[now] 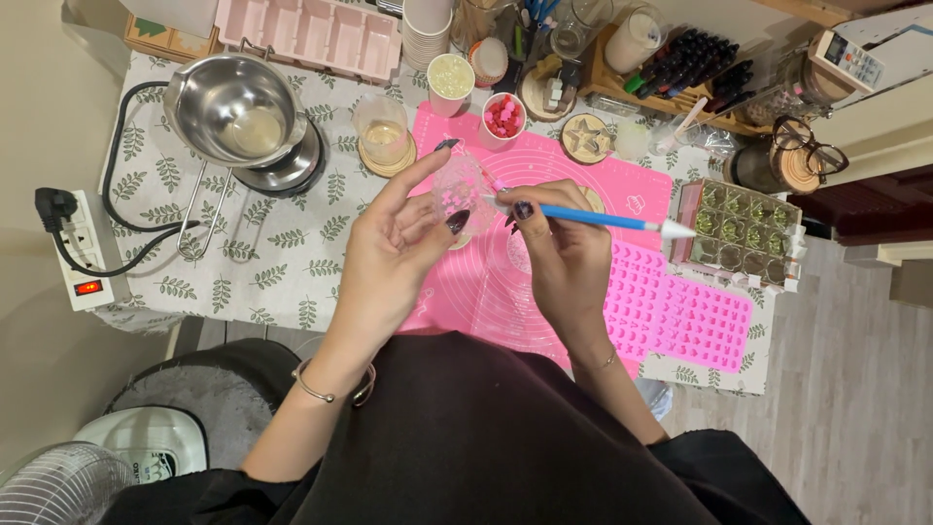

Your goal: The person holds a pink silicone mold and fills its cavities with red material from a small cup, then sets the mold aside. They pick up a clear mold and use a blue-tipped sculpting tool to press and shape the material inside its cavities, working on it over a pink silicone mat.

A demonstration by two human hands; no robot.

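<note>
Clear plastic cup (465,190), contents hard to make out, sits pinched in the left hand (394,255); the right hand (562,248) grips a blue-handled tool (593,218), its tip hidden inside.

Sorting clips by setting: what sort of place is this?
Likely a home craft table for candle or wax making: a steel melting pot on a hot plate, pink silicone moulds, and a pink work mat.

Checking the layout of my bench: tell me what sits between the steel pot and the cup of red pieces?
In the head view, a clear glass on a round coaster stands between the steel pot and the cup of red pieces.
</note>
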